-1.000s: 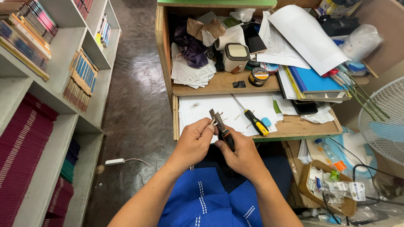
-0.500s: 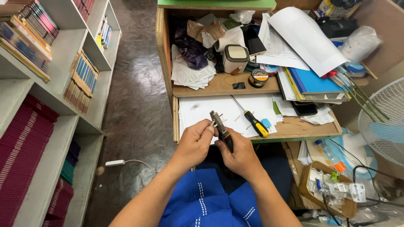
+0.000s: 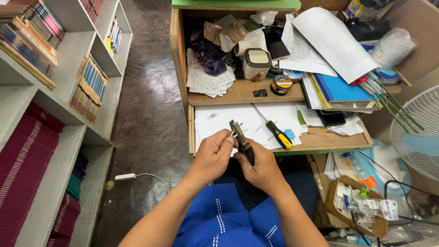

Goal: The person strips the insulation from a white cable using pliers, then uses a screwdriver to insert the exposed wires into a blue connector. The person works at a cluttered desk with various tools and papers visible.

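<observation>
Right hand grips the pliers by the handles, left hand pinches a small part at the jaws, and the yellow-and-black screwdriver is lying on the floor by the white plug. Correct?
Not quite. The head view shows the screwdriver lying on the white paper on the desk's pull-out shelf, not on the floor. The rest holds: the right hand grips the pliers by the handles and the left hand pinches at the jaws.

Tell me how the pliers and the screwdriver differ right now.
The pliers are gripped in the right hand, lifted and tilted, with the left hand at their nose; the screwdriver lies untouched on paper on the pull-out shelf. The pliers have dark handles and two jaws; the screwdriver has a black-and-yellow handle and one thin shaft. Both are metal hand tools with grips.
</observation>
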